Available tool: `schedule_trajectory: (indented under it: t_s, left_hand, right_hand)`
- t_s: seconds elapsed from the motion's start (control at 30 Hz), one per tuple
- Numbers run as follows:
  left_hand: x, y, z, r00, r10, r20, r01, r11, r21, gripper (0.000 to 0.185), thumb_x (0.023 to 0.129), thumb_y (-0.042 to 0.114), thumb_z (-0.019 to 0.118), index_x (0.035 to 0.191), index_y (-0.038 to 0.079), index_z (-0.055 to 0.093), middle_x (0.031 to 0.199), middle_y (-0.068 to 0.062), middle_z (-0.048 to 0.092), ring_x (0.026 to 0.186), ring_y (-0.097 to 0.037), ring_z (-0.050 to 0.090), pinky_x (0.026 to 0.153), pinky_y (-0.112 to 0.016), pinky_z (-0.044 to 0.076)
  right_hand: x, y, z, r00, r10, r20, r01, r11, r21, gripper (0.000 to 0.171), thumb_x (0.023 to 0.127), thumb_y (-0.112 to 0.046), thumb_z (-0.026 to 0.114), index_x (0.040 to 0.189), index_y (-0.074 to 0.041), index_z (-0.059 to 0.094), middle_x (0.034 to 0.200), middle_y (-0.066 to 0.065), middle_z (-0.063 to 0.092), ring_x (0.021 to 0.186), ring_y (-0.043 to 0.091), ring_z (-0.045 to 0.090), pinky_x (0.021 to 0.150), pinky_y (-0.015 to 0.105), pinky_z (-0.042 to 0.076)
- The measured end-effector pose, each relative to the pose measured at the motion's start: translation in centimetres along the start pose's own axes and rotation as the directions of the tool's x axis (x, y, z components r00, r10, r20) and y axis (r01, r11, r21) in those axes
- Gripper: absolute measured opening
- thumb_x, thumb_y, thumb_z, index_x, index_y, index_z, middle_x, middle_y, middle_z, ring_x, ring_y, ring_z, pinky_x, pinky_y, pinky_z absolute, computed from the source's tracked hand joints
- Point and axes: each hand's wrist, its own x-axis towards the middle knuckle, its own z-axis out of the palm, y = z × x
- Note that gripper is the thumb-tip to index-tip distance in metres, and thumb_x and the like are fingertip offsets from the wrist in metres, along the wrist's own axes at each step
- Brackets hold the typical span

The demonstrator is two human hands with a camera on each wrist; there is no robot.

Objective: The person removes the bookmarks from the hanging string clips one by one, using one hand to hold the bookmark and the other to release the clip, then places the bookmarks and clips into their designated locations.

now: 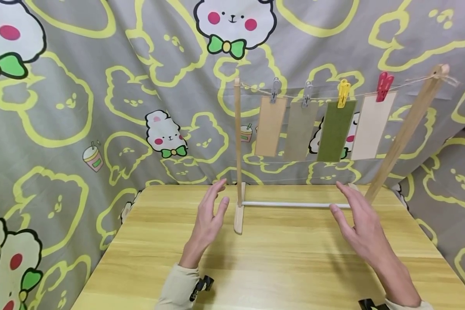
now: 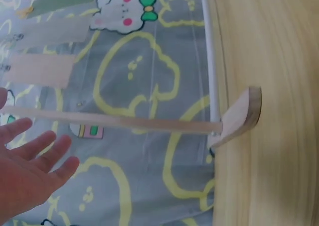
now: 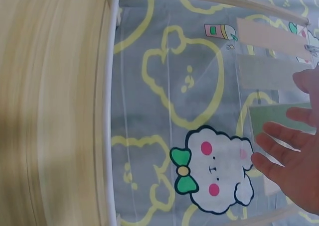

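Observation:
A wooden drying rack stands at the back of the table, with a left post (image 1: 238,142), a right post (image 1: 404,133) and a white bar (image 1: 294,204) low between them. From its string hang an orange-tan cloth strip (image 1: 270,127), a grey-brown strip (image 1: 301,131), a green strip (image 1: 336,131) and a cream strip (image 1: 373,125), held by two grey clothespins (image 1: 274,89), a yellow one (image 1: 343,93) and a red one (image 1: 384,86). My left hand (image 1: 209,213) is raised by the left post, fingers extended, holding nothing. Likewise bare, my right hand (image 1: 358,219) hovers near the right post.
The wooden table (image 1: 279,267) stretches out below both hands. Behind it hangs a grey curtain (image 1: 201,86) with yellow outlines and cartoon animals. The rack's left foot (image 1: 238,219) juts forward over the tabletop.

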Motion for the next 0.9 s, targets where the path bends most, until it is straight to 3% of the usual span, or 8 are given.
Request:
schedule_trajectory:
  t_s: [0.13,0.37,0.53,0.63,0.8,0.9]
  left_hand:
    - [0.2,0.1,0.9,1.000,0.012,-0.012,-0.012,0.999,-0.044,0.046,0.108,0.017,0.053,0.153,0.017,0.047,0.148,-0.004,0.053,0.130,-0.030,0.055,0.107,-0.056,0.045]
    - [1.1,0.3,1.8,0.998,-0.026,-0.056,0.017,0.988,-0.151,0.042,0.108,0.016,0.053,0.149,0.009,0.050,0.143,-0.006,0.057,0.129,-0.033,0.056,0.108,-0.055,0.046]
    - [1.6,0.6,2.2,0.995,-0.042,-0.089,0.022,0.977,-0.212,0.040,0.106,0.008,0.053,0.146,0.003,0.052,0.144,-0.012,0.057,0.128,-0.029,0.057,0.109,-0.046,0.047]
    - [2.1,1.3,2.5,0.994,-0.040,-0.101,0.014,0.970,-0.244,0.039,0.105,0.002,0.053,0.144,-0.004,0.051,0.141,-0.018,0.058,0.127,-0.033,0.058,0.109,-0.049,0.047]
    - [3.1,3.7,2.3,0.993,-0.042,-0.107,0.010,0.958,-0.287,0.037,0.104,-0.002,0.051,0.140,-0.014,0.050,0.136,-0.030,0.058,0.124,-0.049,0.056,0.108,-0.055,0.047]
    - [3.4,4.8,2.2,0.993,-0.036,-0.114,0.003,0.960,-0.279,0.037,0.103,-0.004,0.053,0.138,-0.014,0.051,0.135,-0.031,0.057,0.123,-0.051,0.056,0.106,-0.052,0.049]
  right_hand:
    - [0.3,-0.3,0.4,1.000,-0.022,-0.001,0.022,1.000,0.018,0.067,0.096,-0.009,0.071,0.156,-0.014,0.044,0.152,0.018,0.050,0.142,0.046,0.038,0.124,0.049,0.023]
    - [1.3,-0.8,0.7,0.998,-0.048,-0.035,0.048,0.999,0.005,0.065,0.095,-0.008,0.070,0.155,-0.013,0.046,0.147,0.016,0.054,0.132,0.039,0.049,0.116,0.019,0.027]
    - [2.2,-1.1,1.0,0.996,-0.068,-0.049,0.068,0.998,0.001,0.063,0.095,-0.011,0.071,0.154,-0.010,0.047,0.147,0.015,0.054,0.133,0.039,0.050,0.116,0.020,0.029]
    - [2.8,-1.3,1.1,0.995,-0.084,-0.060,0.085,0.996,0.007,0.062,0.095,-0.011,0.071,0.153,-0.010,0.048,0.145,0.014,0.056,0.130,0.038,0.052,0.114,0.019,0.030]
    - [3.5,-1.4,1.1,0.991,-0.110,-0.082,0.112,0.994,0.019,0.061,0.094,-0.011,0.071,0.151,-0.008,0.050,0.144,0.015,0.057,0.130,0.037,0.052,0.115,0.019,0.030]
    - [3.9,-1.4,1.1,0.989,-0.118,-0.086,0.120,0.993,0.019,0.060,0.093,-0.012,0.072,0.150,-0.006,0.051,0.143,0.016,0.057,0.131,0.036,0.052,0.116,0.022,0.031]
